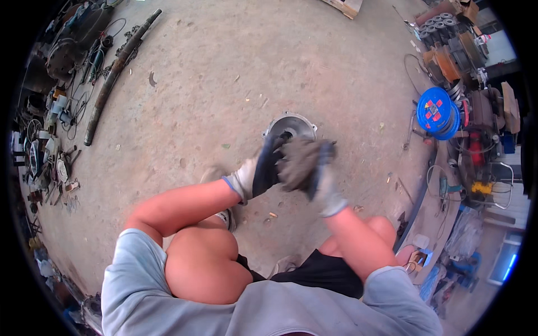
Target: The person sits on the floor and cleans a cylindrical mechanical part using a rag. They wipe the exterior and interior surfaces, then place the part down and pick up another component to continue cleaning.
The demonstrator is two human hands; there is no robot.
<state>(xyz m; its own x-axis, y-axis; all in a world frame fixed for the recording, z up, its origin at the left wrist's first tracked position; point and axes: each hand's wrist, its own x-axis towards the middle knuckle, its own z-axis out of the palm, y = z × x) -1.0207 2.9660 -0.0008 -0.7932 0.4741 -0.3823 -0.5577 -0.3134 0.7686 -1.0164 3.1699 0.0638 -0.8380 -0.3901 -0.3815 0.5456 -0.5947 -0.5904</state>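
Note:
Between my gloved hands is a crumpled grey-brown rag [300,162], blurred by motion. My right hand [324,178], in a white glove with a dark coated palm, is closed on the rag's right side. My left hand [267,167], gloved alike, is at the rag's left edge; its fingers reach to the near rim of a round metal housing [298,121] and are too smeared to tell open from closed. That housing lies on the concrete floor just beyond both hands, bowl-shaped with small lugs at its rim. Hands and rag cover its near part.
A long rusty shaft [115,78] lies on the floor at the left, beside heaped tools and cables. At the right stand a blue spool [438,113], brown coils [446,66] and a green power tool [448,187]. A wooden pallet corner [346,7] shows at the far edge.

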